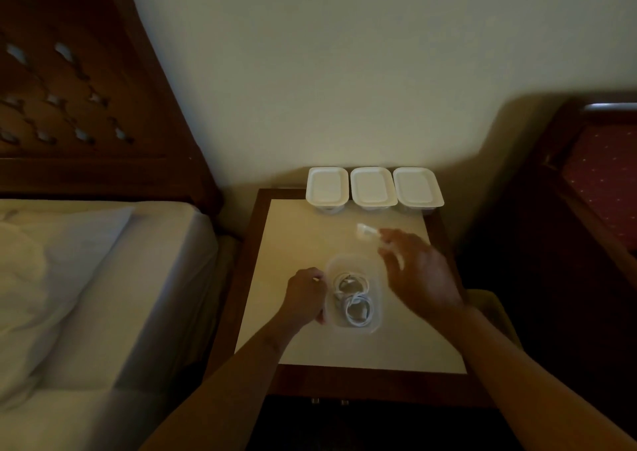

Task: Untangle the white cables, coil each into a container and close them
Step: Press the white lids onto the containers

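Cream-topped nightstand against pale wall; bed at 9 o'clock, chair at 3. Three lidded containers at 12. Centre: white cables coiled in clear container; left hand grips its wall, right hand pinches blurred white piece.

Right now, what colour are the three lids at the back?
White, all three lids, seen in the head view.

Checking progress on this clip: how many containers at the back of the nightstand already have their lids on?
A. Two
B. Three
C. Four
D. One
B: three lidded containers stand in a row at the back of the nightstand; the open container in front, held by the left hand, holds coiled white cable; the right hand pinches a small white object.
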